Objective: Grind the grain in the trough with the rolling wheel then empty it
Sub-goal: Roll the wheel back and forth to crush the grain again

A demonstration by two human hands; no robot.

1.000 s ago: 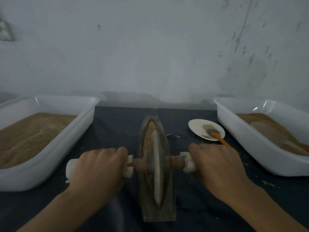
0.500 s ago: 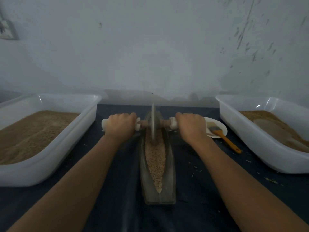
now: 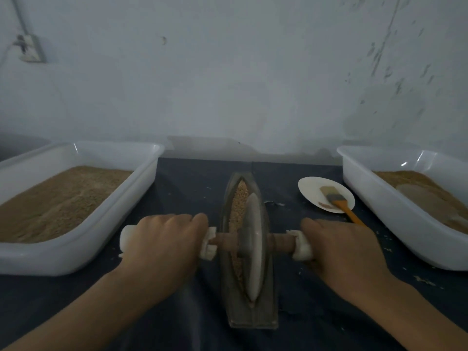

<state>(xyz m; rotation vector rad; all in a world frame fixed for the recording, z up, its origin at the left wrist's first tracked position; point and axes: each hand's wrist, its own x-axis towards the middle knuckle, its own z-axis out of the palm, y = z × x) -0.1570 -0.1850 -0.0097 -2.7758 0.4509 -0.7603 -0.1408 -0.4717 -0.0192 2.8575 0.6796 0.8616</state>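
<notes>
I take the trough (image 3: 249, 310) as my landmark: it lies lengthwise on the dark cloth (image 3: 177, 188), straight ahead of me. The rolling wheel (image 3: 252, 245) stands upright in its near half, and grain (image 3: 239, 198) shows in the channel beyond the wheel and along its left side. My left hand (image 3: 162, 245) curls round the white-wrapped axle handle (image 3: 126, 236) left of the trough; my right hand (image 3: 342, 252) wraps the matching handle on the right, fingers closed over it.

Left of the trough sits a white tub (image 3: 106, 219) of brown meal. Right of it a second white tub (image 3: 379, 211) holds more meal. Between trough and right tub, a small white plate (image 3: 311, 191) carries a brush (image 3: 336, 198) whose orange handle passes behind my right hand. Crumbs dot the cloth near the right tub.
</notes>
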